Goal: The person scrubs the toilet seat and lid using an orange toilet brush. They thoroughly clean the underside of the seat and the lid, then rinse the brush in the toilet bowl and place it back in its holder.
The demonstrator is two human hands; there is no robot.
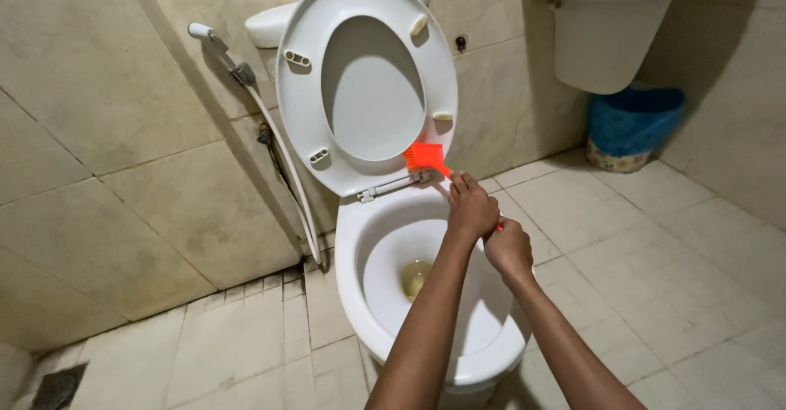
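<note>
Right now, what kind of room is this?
A small tiled bathroom, most likely: a white ceramic toilet bowl with its seat raised, a white hand-held spray hose on the beige tiled wall, and the underside of a white basin above a blue plastic bin.

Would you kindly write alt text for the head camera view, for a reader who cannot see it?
Both hands, left hand and right hand, grip an orange brush whose head meets the rear rim of a white toilet bowl beneath its raised seat. A spray hose hangs on the tiled wall, and a blue bin stands in the corner.
</note>
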